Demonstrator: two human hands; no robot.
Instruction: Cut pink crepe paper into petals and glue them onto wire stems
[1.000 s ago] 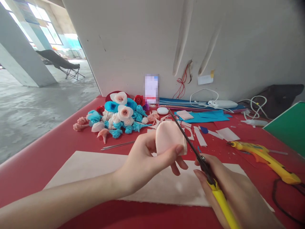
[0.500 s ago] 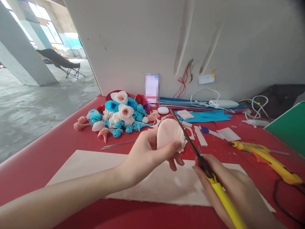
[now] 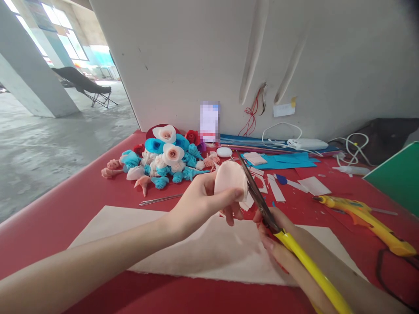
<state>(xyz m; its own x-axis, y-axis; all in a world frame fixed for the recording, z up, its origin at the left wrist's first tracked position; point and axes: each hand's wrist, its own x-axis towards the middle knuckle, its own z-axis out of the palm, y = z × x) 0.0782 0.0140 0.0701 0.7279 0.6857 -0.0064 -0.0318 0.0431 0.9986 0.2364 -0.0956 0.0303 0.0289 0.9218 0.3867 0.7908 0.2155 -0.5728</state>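
My left hand pinches a rounded piece of pale pink crepe paper, thumb across its front and fingertips behind it. In my right hand is a pair of scissors with dark blades and yellow handles. The blades point up and away and lie along the right edge of the paper piece; whether they touch it I cannot tell. Below both hands a large cream paper sheet lies on the red table.
Paper flowers are heaped at the back left, near thin metal rods. Paper scraps and blue paper lie behind my hands. A yellow glue gun rests on the right. A white power strip lies near the wall.
The paper piece and my left hand have shifted slightly left. My right hand has turned and moved slightly left, and the scissor blades look closer together. A red patch now shows beside my right fingers.
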